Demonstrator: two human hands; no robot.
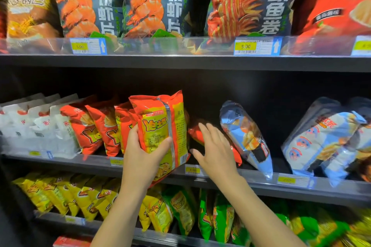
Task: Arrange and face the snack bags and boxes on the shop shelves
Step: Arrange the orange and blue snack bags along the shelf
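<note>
Both forearms are stretched up from the lower edge of the view toward the middle shelf (261,181). A red snack bag (160,122) is gripped by the left hand (140,146), with the thumb laid across the print and the fingers wrapped round its left edge. It is held upright just in front of the shelf lip, and its seam and barcode are turned outward, so it is judged not yet faced.

Just right of this bag, the right hand (214,150) is spread wide and nothing is held in it. Its fingertips are at a slumped red bag (195,133) lying in the gap, though contact cannot be confirmed. This bag is probably being cleared so that room is made. Left of the held bag, a row of matching red bags (94,128) is stood with fronts outward. Further right, a pale blue bag (245,136) is left leaning.
</note>
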